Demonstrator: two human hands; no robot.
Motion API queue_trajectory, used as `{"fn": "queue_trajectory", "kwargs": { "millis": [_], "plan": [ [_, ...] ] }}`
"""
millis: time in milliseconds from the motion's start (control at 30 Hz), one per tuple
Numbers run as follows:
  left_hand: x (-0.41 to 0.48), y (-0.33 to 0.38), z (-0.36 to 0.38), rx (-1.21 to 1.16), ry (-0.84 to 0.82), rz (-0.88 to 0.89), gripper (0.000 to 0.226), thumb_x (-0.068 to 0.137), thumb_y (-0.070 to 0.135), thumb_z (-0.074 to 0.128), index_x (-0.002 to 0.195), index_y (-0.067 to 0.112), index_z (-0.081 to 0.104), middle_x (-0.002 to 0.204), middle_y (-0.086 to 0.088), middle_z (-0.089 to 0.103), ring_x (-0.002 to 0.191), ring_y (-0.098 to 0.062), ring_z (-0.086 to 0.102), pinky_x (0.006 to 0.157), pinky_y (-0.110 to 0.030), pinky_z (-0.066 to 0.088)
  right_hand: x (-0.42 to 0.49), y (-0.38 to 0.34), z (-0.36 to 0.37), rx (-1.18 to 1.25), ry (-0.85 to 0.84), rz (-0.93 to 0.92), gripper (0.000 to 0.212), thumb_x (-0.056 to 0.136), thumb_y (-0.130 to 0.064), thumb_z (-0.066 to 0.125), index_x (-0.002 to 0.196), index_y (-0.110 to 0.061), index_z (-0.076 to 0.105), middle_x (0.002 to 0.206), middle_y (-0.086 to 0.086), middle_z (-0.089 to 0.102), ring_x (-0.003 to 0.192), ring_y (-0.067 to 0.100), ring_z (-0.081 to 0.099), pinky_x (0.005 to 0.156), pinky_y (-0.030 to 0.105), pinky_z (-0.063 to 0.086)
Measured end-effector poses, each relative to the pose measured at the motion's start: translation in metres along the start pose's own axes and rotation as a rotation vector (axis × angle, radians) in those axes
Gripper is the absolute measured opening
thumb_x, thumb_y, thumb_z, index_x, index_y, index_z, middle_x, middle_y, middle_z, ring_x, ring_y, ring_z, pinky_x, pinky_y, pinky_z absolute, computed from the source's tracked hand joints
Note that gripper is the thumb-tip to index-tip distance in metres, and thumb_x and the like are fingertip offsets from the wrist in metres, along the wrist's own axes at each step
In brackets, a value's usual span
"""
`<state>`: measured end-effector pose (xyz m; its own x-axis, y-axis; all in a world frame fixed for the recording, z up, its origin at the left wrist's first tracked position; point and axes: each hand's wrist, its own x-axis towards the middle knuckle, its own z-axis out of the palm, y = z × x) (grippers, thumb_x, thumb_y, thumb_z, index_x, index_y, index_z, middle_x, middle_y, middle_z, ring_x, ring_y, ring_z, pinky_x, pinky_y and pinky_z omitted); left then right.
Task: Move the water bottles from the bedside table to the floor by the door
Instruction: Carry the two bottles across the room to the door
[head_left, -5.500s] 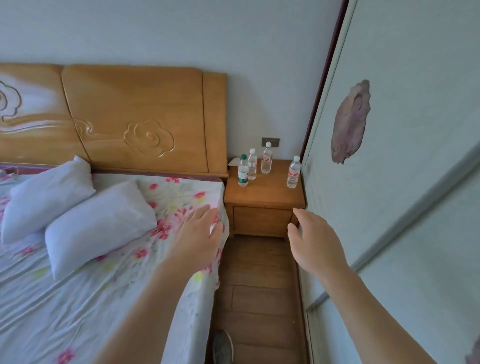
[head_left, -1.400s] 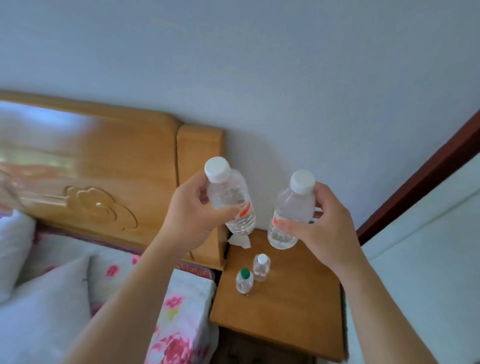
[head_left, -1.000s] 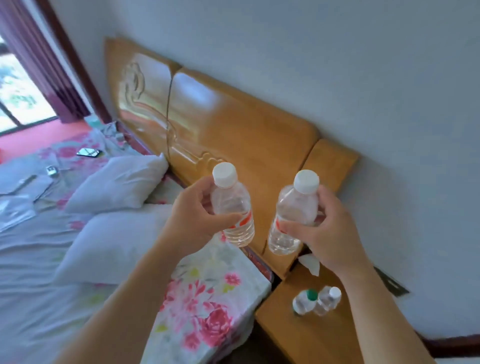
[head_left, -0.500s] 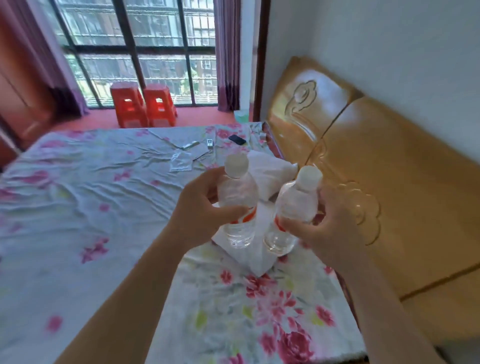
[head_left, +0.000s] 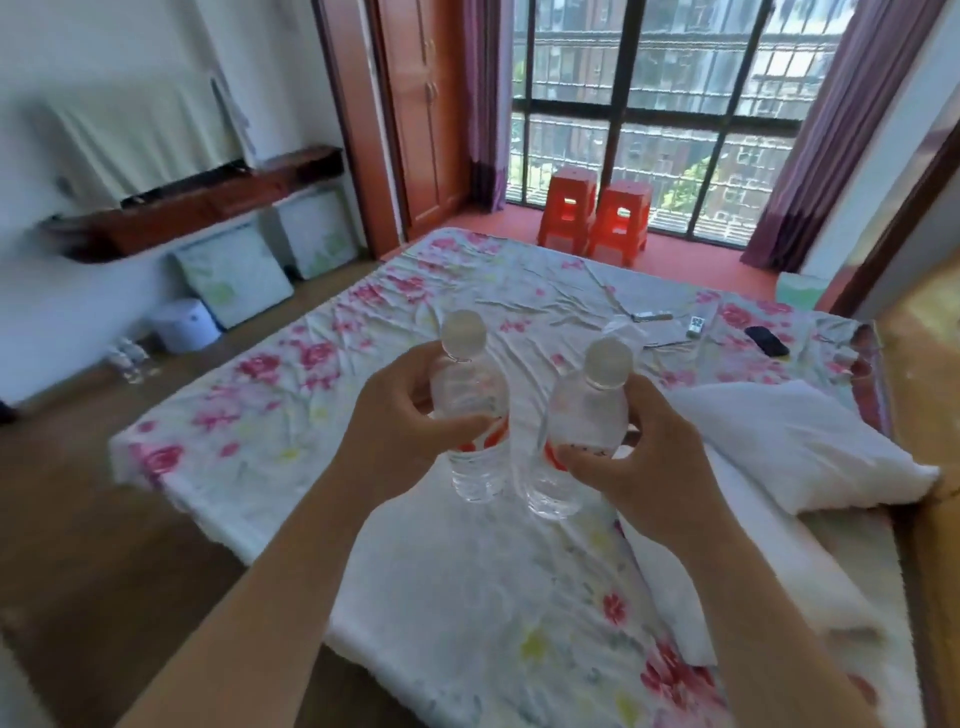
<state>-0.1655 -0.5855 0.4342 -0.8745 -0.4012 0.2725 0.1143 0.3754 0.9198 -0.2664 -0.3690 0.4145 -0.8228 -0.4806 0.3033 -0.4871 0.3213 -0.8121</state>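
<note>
We see the bed (head_left: 363, 415) filling the centre and right of the view, covered by a white sheet with a red flower print. The wooden floor (head_left: 78, 519) runs along its left side. At the far end, a tall barred window (head_left: 649, 104) stands between purple curtains (head_left: 831, 130), with two orange plastic stools (head_left: 597, 218) on the red floor below it. A white pillow (head_left: 789, 441) lies on the right part of the bed, next to the wooden headboard (head_left: 924, 389) at the right edge.

We hold both arms out over the near part of the bed. The left hand (head_left: 400, 426) has its fingers closed around the left water bottle (head_left: 470, 410), gripping it at the label. The right hand (head_left: 660, 462) has its fingers closed around the right water bottle (head_left: 571, 431) in the same way. Both bottles are clear, upright with a slight tilt, with white caps and red-and-white labels. They are just beside each other, in the air above the sheet.

A black phone (head_left: 766, 340) and a small remote (head_left: 695, 326) lie on the far right part of the bed.
</note>
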Motion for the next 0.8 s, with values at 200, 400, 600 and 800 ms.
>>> {"fn": "queue_trajectory", "kwargs": {
  "millis": [200, 400, 600, 800],
  "plan": [
    [-0.046, -0.005, -0.062, 0.133, 0.24, -0.098, 0.053, 0.066, 0.035, 0.088, 0.112, 0.044, 0.062, 0.104, 0.014, 0.074, 0.097, -0.007, 0.071, 0.081, -0.023, 0.058, 0.025, -0.024, 0.064, 0.073, -0.2, -0.128, 0.076, 0.059, -0.035, 0.089, 0.126, -0.031, 0.054, 0.104, -0.017, 0.066, 0.092, 0.004, 0.064, 0.079, 0.027, 0.055],
    [-0.105, -0.021, -0.133, 0.185, 0.448, -0.185, 0.075, 0.065, 0.05, 0.086, 0.131, 0.03, 0.057, 0.118, 0.01, 0.07, 0.108, -0.015, 0.069, 0.093, -0.043, 0.057, 0.024, -0.068, 0.144, 0.114, -0.417, -0.239, 0.079, 0.059, -0.044, 0.086, 0.129, -0.033, 0.052, 0.108, -0.014, 0.067, 0.093, 0.008, 0.065, 0.077, 0.026, 0.054],
    [-0.152, -0.031, -0.21, 0.236, 0.625, -0.205, 0.053, 0.075, 0.03, 0.085, 0.122, 0.031, 0.062, 0.109, 0.018, 0.072, 0.102, -0.006, 0.069, 0.086, -0.029, 0.058, 0.014, -0.125, 0.23, 0.107, -0.575, -0.329, 0.085, 0.062, -0.05, 0.082, 0.136, -0.033, 0.046, 0.115, -0.015, 0.063, 0.096, 0.007, 0.064, 0.079, 0.032, 0.058],
    [-0.182, -0.051, -0.28, 0.207, 0.723, -0.211, 0.057, 0.074, 0.022, 0.085, 0.126, 0.024, 0.061, 0.108, 0.018, 0.072, 0.102, -0.004, 0.068, 0.081, -0.014, 0.053, 0.012, -0.173, 0.305, 0.07, -0.648, -0.4, 0.086, 0.064, -0.05, 0.082, 0.139, -0.033, 0.043, 0.117, -0.014, 0.061, 0.096, 0.006, 0.062, 0.077, 0.025, 0.057]
  ]
}}
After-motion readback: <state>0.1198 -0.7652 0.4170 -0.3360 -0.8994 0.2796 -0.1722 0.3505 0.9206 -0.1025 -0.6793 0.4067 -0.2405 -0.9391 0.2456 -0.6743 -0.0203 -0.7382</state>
